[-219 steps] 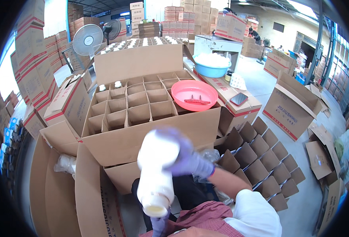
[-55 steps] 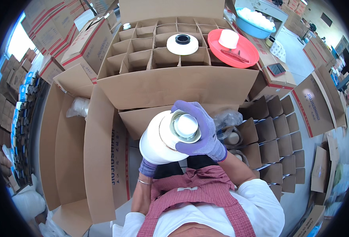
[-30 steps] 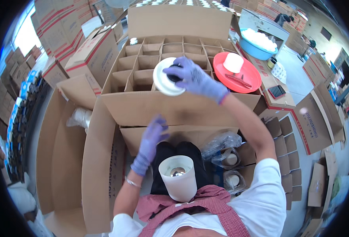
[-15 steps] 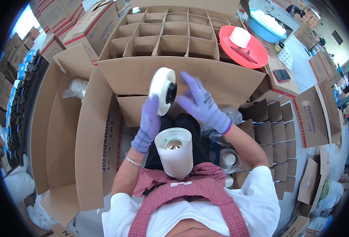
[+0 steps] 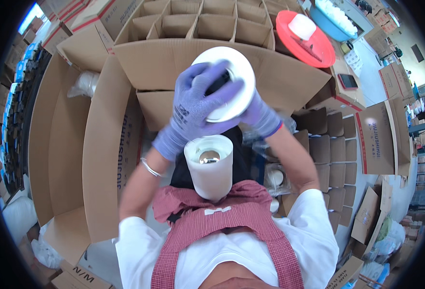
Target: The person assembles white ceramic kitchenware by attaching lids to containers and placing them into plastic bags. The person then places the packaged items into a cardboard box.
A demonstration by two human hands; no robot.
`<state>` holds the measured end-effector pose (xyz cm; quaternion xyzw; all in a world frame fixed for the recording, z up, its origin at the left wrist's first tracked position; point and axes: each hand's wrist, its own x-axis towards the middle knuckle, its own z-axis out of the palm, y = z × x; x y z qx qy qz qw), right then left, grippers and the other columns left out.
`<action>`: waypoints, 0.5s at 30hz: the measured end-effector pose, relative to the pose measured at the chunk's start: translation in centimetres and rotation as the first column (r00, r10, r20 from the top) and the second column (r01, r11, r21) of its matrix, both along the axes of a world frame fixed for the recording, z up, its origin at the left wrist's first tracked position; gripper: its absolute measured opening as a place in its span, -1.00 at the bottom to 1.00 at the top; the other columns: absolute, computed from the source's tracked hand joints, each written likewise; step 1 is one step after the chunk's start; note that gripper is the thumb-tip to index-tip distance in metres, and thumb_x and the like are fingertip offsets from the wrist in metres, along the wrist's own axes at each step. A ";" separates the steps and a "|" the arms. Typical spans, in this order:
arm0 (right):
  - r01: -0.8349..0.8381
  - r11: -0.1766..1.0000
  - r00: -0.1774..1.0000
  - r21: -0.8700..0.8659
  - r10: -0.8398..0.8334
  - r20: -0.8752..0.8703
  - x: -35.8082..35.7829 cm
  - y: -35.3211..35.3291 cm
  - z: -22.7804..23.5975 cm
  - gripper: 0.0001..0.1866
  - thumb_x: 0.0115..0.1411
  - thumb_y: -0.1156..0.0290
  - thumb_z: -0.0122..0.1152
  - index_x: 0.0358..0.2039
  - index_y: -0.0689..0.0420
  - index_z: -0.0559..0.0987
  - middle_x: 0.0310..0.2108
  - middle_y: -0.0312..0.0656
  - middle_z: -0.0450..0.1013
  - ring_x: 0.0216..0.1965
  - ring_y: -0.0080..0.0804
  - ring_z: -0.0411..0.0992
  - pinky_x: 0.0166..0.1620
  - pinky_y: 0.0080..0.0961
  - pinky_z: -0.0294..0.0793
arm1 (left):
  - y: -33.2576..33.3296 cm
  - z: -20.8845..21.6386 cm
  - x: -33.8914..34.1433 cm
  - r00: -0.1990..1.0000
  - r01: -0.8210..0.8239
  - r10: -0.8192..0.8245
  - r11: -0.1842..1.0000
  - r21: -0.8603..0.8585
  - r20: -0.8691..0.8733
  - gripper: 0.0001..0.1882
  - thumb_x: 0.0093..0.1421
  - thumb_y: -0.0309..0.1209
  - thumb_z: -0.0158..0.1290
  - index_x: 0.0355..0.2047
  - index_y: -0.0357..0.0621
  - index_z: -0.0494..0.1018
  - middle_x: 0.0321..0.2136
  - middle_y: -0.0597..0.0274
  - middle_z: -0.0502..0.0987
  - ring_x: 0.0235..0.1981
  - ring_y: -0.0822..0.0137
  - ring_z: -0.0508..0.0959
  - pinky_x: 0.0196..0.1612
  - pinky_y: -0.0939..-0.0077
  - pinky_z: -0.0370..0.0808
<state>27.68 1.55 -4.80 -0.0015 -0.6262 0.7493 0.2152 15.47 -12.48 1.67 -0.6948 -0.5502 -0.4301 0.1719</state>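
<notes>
Both my hands wear lilac gloves and hold a white round lid-like piece up in front of the carton. My left hand lies across its face, fingers closed over the dark centre and somewhat blurred. From behind and below, my right hand grips the rim, with its fingers mostly hidden by the piece. A whitish frosted cylinder stands open-topped in my lap on the red checked apron. Down inside it shows a shiny, mirror-like round part.
Ahead stands a large carton with cardboard dividers. On its right corner sits a red plate with a white cup-like piece. An open box is at left, a divider grid at right, a phone beyond.
The white piece has turned its face toward me and shifted right. My left hand has moved from its edge onto the centre; my right hand, free before, now holds the rim.
</notes>
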 end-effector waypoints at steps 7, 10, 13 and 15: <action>-0.121 0.990 0.500 -0.067 0.119 0.858 3.4 2.1 -2.1 -0.60 0.37 0.11 -0.03 0.02 0.11 0.52 -0.37 -0.20 0.53 -0.54 -0.50 0.52 -0.54 -0.59 0.53 | -4.2 -5.9 -4.1 0.861 0.509 -0.453 0.749 -0.424 0.233 -0.34 -0.05 -0.10 0.27 0.11 0.06 0.50 0.23 0.07 0.34 0.13 -0.06 0.34 0.24 0.04 0.20; 0.144 0.981 0.648 0.128 -0.191 0.737 4.9 0.3 -2.3 -0.57 0.39 0.11 -0.06 0.00 0.19 0.53 -0.29 -0.20 0.52 -0.38 -0.51 0.51 -0.31 -0.54 0.53 | -6.1 -9.4 -4.2 0.796 0.606 -0.460 0.600 -0.522 0.394 -0.37 0.02 -0.16 0.22 0.14 0.01 0.49 0.24 0.02 0.33 0.13 -0.09 0.33 0.24 0.06 0.20; 0.173 0.935 0.874 0.311 -0.291 0.388 4.5 -2.9 -3.6 -0.64 0.39 0.22 0.04 0.06 0.17 0.54 -0.16 -0.23 0.51 -0.06 -0.48 0.46 0.05 -0.51 0.45 | -6.2 -9.8 -3.4 0.756 0.654 -0.438 0.509 -0.560 0.487 -0.36 0.02 -0.13 0.22 0.15 0.03 0.49 0.26 0.02 0.30 0.12 -0.09 0.31 0.25 0.05 0.21; 0.107 0.958 0.915 0.266 -0.199 0.351 3.9 -5.0 -3.3 -0.66 0.40 0.26 0.04 0.06 0.17 0.54 -0.01 -0.15 0.48 0.03 -0.43 0.44 0.13 -0.48 0.40 | -5.8 -9.4 -3.0 0.753 0.658 -0.440 0.476 -0.584 0.490 -0.36 0.02 -0.11 0.22 0.15 0.03 0.49 0.26 0.02 0.30 0.12 -0.09 0.30 0.25 0.05 0.20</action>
